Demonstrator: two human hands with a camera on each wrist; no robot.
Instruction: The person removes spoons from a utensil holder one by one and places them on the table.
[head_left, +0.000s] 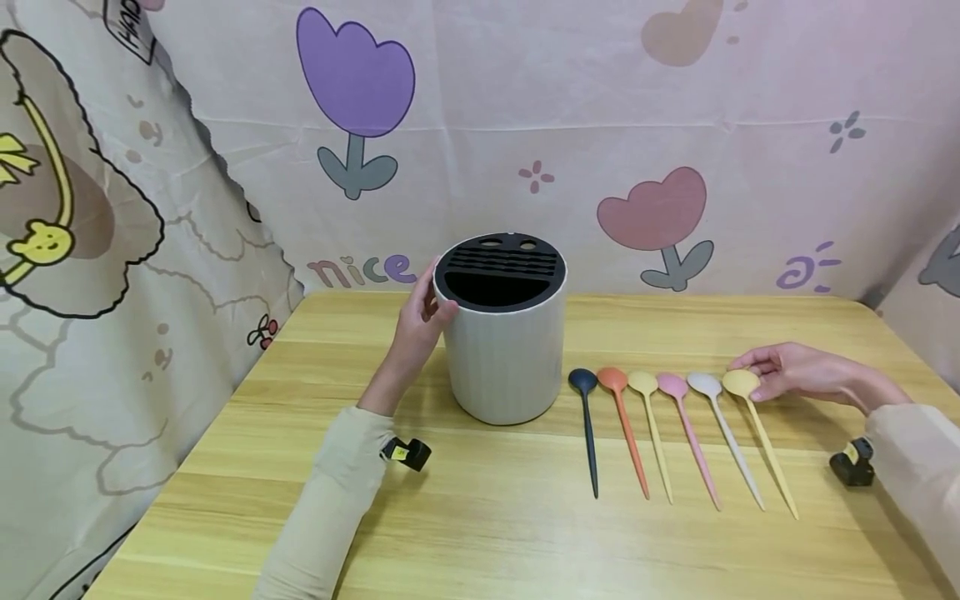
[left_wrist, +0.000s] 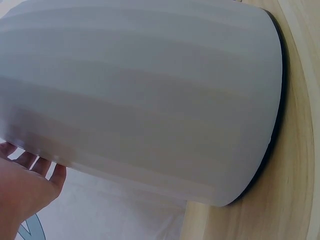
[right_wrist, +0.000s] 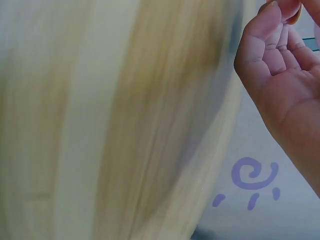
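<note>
A white ribbed holder (head_left: 506, 367) with a black slotted lid (head_left: 498, 287) stands upright on the table. My left hand (head_left: 422, 323) holds its left side near the rim, thumb in front and fingers farther back; the left wrist view shows these fingers (left_wrist: 59, 175) against the wall. To the holder's right, several spoons lie side by side: dark blue (head_left: 582, 382), orange (head_left: 612, 380), pale yellow (head_left: 642, 383), pink (head_left: 672, 386), white (head_left: 705, 385). At the row's right end, my right hand (head_left: 798, 371) pinches the bowl of another yellow spoon (head_left: 741, 382). Its fingertips are partly cut off in the right wrist view.
All of this is on a wood-grain table (head_left: 480, 517). A patterned cloth (head_left: 480, 150) hangs behind the far edge, and another drape (head_left: 112, 375) hangs along the left. Each sleeve carries a small black wrist camera (head_left: 407, 453).
</note>
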